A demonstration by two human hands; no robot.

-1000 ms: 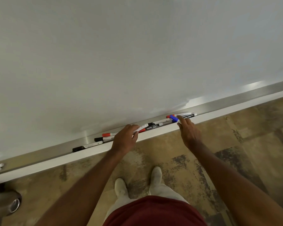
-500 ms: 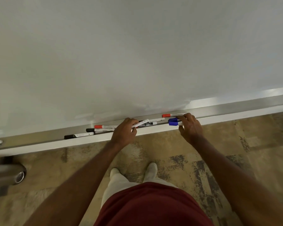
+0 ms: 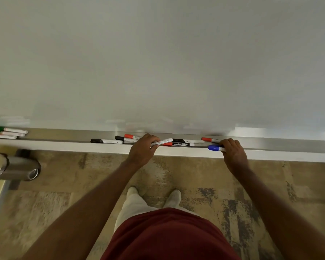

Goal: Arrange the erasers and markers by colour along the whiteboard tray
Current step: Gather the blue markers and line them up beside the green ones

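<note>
Right hand now clamped on blue-capped marker, pulled off the pile to the tray's front lip. Left hand still grips a white marker. Sorting's early: reds & blacks mixed mid-tray.

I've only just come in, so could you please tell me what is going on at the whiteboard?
A person is sorting markers in the long metal whiteboard tray. The left hand grips a white-barrelled marker; the right hand holds a blue-capped marker. Red- and black-capped markers lie mixed between the hands, and green-capped markers sit grouped at far left.
</note>
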